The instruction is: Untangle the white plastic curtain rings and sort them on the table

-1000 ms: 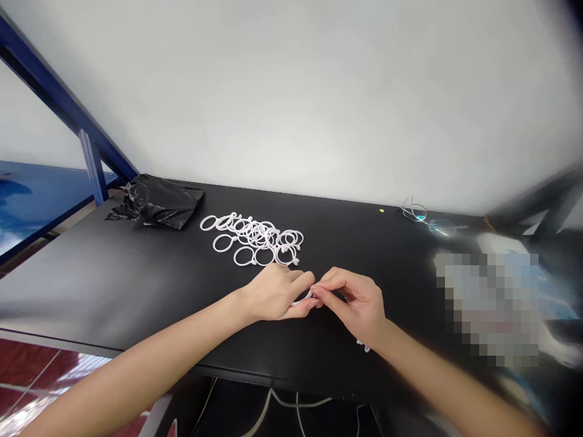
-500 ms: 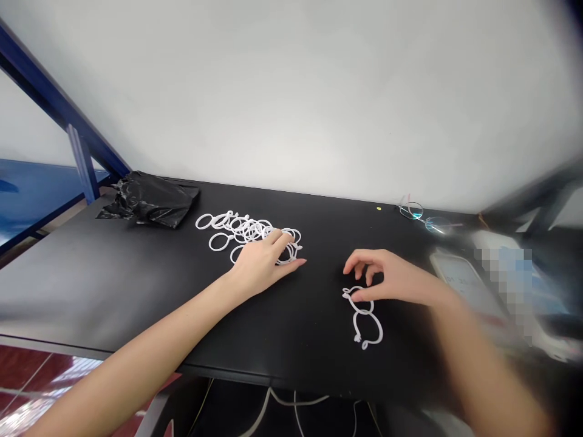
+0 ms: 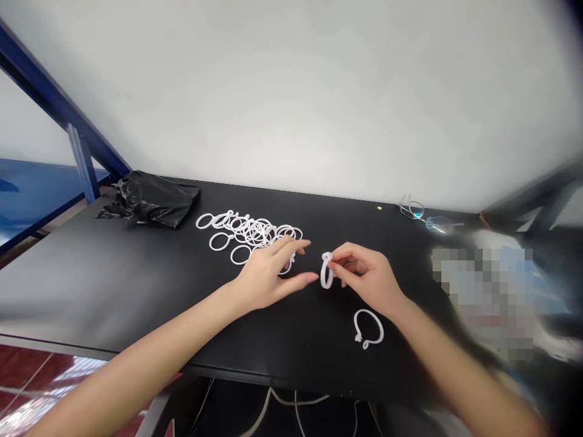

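Pinching a white ring (image 3: 327,270) between thumb and fingertips, the right hand (image 3: 367,278) holds it just above the black table (image 3: 113,279). Left hand (image 3: 268,273) is open and empty, fingers spread right beside the ring, near the ring pile (image 3: 248,233). Another ring (image 3: 368,328) lies below the right wrist.

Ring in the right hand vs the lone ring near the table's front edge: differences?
The held ring is pinched by the right hand; the lone ring lies untouched. The held ring stands on edge, looking narrow; the lone ring lies flat, its open ends showing. Both are thin white rings.
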A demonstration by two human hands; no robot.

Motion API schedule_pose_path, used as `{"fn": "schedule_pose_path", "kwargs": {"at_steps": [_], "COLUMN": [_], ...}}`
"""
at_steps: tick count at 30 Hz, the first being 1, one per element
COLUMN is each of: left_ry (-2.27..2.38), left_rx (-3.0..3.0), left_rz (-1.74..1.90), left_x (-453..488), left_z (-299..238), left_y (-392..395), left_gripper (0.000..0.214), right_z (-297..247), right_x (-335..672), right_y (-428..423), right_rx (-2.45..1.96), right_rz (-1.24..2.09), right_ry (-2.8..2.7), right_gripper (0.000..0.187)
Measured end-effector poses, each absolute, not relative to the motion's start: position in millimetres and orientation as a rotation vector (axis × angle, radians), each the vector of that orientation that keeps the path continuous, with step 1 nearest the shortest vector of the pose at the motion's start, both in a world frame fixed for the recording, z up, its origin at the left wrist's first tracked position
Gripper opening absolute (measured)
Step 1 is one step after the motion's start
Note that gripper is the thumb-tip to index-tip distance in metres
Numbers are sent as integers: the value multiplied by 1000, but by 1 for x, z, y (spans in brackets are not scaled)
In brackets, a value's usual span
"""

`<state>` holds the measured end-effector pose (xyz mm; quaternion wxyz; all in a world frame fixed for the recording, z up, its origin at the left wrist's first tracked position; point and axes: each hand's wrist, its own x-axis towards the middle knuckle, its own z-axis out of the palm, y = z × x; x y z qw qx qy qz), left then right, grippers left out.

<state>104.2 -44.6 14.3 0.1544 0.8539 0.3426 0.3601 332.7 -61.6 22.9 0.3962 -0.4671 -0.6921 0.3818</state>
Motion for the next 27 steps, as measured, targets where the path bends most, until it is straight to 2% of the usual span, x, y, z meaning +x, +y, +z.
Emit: {"fn": "schedule_pose_path", "kwargs": {"at_steps": [4, 9, 13, 18, 21, 25, 27], "left_ry": [748, 736, 714, 790, 804, 789, 755], "left_rx": [2077, 1868, 1849, 1822, 1902, 2109, 2137], "left_rz": [877, 847, 785, 769, 812, 845, 817], "left_x": [112, 117, 118, 121, 120, 117, 116], "left_z": [16, 16, 18, 13, 11, 12, 15], "left_y": [-54, -56, -60, -59, -55, -53, -53], "left_gripper": [48, 37, 39, 26, 24, 26, 27], "right_z": [13, 10, 13, 13, 11, 14, 16], "right_x": [316, 312, 310, 308, 308, 312, 314], "right_y": [-70, -73, -74, -74, -75, -76, -75], "right_rx": [-944, -917, -934, -955, -996, -963, -935], "right_rz": [945, 930, 857, 814, 877, 1067, 1076], "right_ry": [-1668, -1661, -1664, -1677, -1638, -1605, -1683], "right_gripper": [3, 5, 11, 10, 3, 19, 17]}}
